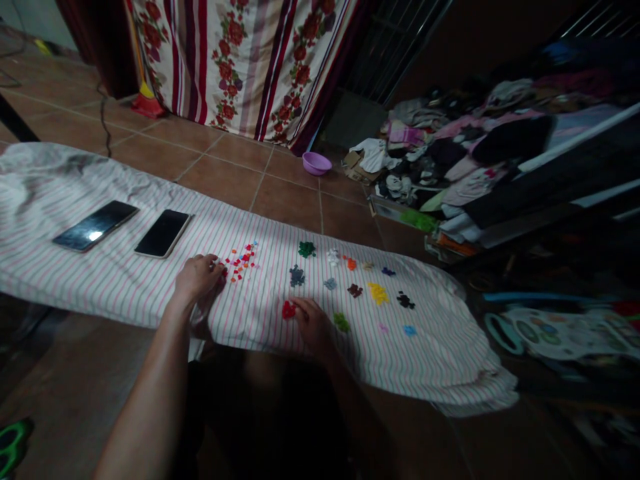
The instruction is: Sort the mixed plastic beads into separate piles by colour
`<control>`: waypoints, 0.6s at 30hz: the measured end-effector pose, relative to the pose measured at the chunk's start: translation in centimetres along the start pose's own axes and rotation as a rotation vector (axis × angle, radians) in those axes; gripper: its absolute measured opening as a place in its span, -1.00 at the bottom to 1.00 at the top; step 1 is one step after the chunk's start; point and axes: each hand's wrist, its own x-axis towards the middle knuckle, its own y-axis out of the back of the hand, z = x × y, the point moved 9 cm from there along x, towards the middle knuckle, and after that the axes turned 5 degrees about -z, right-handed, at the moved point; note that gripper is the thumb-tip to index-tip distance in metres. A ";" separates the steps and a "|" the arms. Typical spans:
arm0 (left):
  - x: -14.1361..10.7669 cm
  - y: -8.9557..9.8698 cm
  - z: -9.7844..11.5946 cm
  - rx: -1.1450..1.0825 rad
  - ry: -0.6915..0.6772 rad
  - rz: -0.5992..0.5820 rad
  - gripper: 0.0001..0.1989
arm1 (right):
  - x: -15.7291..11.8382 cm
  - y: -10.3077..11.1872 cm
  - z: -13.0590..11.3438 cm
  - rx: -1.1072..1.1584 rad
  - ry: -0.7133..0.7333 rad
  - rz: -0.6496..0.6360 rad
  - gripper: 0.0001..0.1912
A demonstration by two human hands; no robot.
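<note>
My left hand (pixel 197 277) has its fingers bent and drawn together at the left edge of a scattered mix of small red, orange, pink and pale pieces (pixel 241 261). Red shows by those fingertips, but whether a piece is pinched there is hidden. Farther right, my right hand (pixel 313 323) is closed, with its fingertips at a small pile of red pieces (pixel 289 309); what they grip is too small to make out. Around it lie piles sorted by colour: dark grey (pixel 297 275), dark green (pixel 307 249), light green (pixel 341 322), yellow (pixel 378 293) and black (pixel 405 300).
A striped cloth (pixel 260 320) covers the long bench. Two phones (pixel 96 227) lie on its left part. More small piles, including brown (pixel 355 291) and blue (pixel 409 330), sit rightward. A purple basin (pixel 317 163) rests on the floor, near heaped clothes (pixel 440 147).
</note>
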 end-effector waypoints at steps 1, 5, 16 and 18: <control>0.0 0.0 -0.1 -0.007 0.009 -0.007 -0.54 | 0.1 0.1 0.2 -0.001 0.000 0.008 -0.66; -0.1 0.0 0.0 -0.040 0.012 -0.035 -0.56 | 2.0 0.5 0.3 -0.040 -0.006 0.060 -0.68; 0.1 0.0 -0.3 -0.096 0.014 -0.030 -0.63 | 12.1 -6.2 -4.7 -0.142 0.136 -0.137 -0.83; 0.1 0.1 -0.5 -0.096 0.014 -0.030 -0.63 | 12.8 -7.3 -5.2 -0.233 0.123 -0.169 -0.83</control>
